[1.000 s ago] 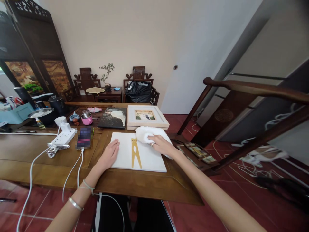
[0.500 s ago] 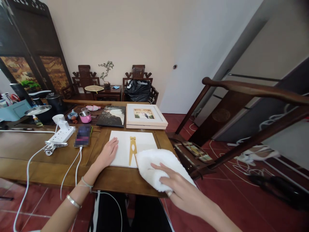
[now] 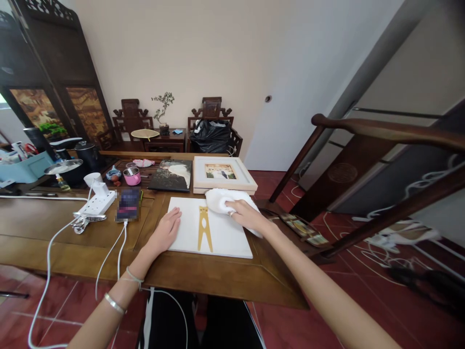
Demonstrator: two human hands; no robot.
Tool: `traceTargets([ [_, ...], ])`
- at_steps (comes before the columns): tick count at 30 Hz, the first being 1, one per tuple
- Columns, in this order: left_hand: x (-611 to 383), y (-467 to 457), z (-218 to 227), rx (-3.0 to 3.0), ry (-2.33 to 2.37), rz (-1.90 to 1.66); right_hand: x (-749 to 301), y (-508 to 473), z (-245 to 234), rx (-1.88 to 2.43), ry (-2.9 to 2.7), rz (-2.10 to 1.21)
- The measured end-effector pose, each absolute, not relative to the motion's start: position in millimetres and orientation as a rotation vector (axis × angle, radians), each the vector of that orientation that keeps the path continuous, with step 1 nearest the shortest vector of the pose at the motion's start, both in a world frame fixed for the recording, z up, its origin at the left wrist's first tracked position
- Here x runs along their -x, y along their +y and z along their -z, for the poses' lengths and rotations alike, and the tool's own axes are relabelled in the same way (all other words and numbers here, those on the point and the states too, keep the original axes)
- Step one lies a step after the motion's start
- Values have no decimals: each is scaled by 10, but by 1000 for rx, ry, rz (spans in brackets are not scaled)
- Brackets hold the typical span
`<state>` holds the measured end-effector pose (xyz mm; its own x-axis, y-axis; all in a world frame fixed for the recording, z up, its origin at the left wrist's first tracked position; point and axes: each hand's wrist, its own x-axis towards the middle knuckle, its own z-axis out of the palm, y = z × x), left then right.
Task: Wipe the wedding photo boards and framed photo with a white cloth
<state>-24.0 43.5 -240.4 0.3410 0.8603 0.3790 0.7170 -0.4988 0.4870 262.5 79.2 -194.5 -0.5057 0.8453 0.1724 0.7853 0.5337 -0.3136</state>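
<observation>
A white rectangular board (image 3: 228,240) lies flat on the wooden table (image 3: 203,276), with a gold cat-shaped figure (image 3: 204,228) on its face. On the board's left edge rests my left hand (image 3: 169,228), flat with fingers stretched out. Bunched in my right hand (image 3: 245,213) is a white fluffy cloth (image 3: 218,199), which lies over the board's far right corner and hangs past its right side. My right fingers are closed around a fold of it.
Behind the board are a framed photo (image 3: 223,173) and a dark picture panel (image 3: 170,175). Leftward lie a phone (image 3: 129,204), a power strip (image 3: 100,202), cables and a pink cup (image 3: 131,176). A wooden chair (image 3: 348,169) stands close on the right.
My right hand and the cloth have moved away from me, from the board's near right corner to its far right corner. My left hand has stayed on the left edge.
</observation>
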Motion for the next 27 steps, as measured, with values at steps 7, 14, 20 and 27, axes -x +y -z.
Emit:
traceTargets([
  [7, 246, 444, 2424, -2377, 1433, -899, -2642, 465, 2019, 1417, -2450, -277],
  [14, 250, 442, 2436, -2383, 1416, -935, -2698, -531, 1917, 1393, -2560, -501],
  [20, 247, 437, 2410, -2392, 1419, -909, -2729, -689, 1827, 1441, -2558, -640],
  [27, 259, 458, 2432, -2404, 1404, -908, -2537, 131, 1946, 1450, -2406, -433],
])
